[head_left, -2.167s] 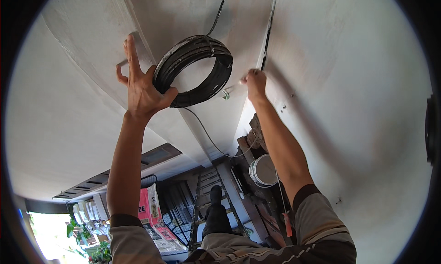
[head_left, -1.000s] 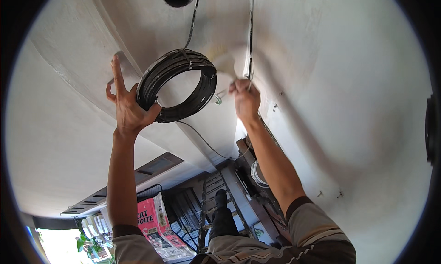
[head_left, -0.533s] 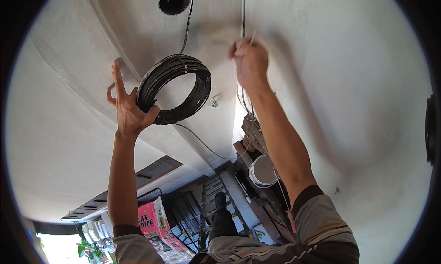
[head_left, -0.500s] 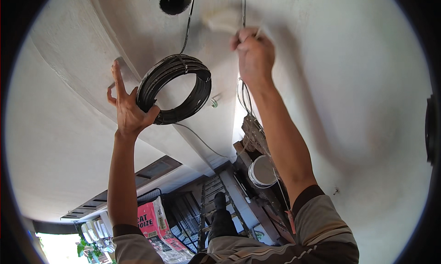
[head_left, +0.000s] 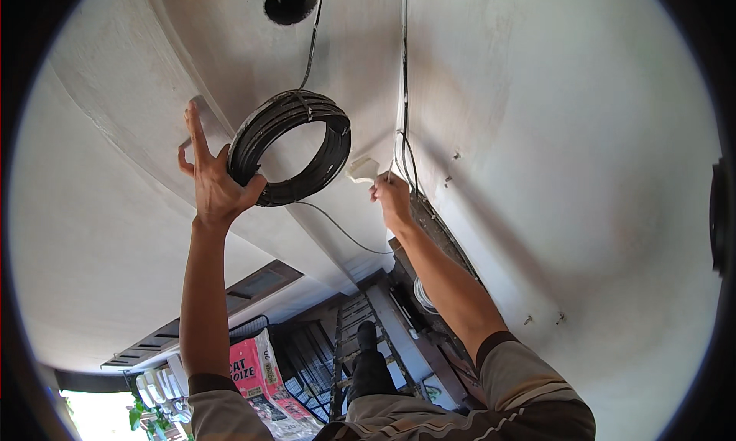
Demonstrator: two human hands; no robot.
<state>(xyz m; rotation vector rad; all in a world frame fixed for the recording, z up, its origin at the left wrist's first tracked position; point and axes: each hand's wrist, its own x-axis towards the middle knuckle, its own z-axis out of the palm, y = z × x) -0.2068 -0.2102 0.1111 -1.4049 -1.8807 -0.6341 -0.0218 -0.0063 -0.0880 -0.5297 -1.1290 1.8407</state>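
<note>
A coil of black cable point(head_left: 249, 138) hangs from a wire beneath the pale ceiling. My left hand point(head_left: 218, 182) holds its lower left side, with the thumb over the rim and the other fingers stretched up beside it. In my right hand point(head_left: 394, 199) is a paintbrush point(head_left: 363, 169) with a pale, whitish head, gripped by its handle. The brush is near the ceiling-and-wall corner, right of the coil; whether it touches the surface I cannot tell. Thin cables point(head_left: 405, 96) run along that corner, just above my right hand.
A round hole point(head_left: 290, 1) with a wire opens above the coil. Below me are a ladder point(head_left: 354, 312), my leg point(head_left: 372, 376), a pink printed sack point(head_left: 257, 368) and a white bucket point(head_left: 424, 297) partly behind my right forearm. Small fixings point(head_left: 560, 318) stick out of the right wall.
My right hand has come down with the paintbrush, from high beside the hole to the level of the coil's lower half. My left hand and the coil have barely moved.
</note>
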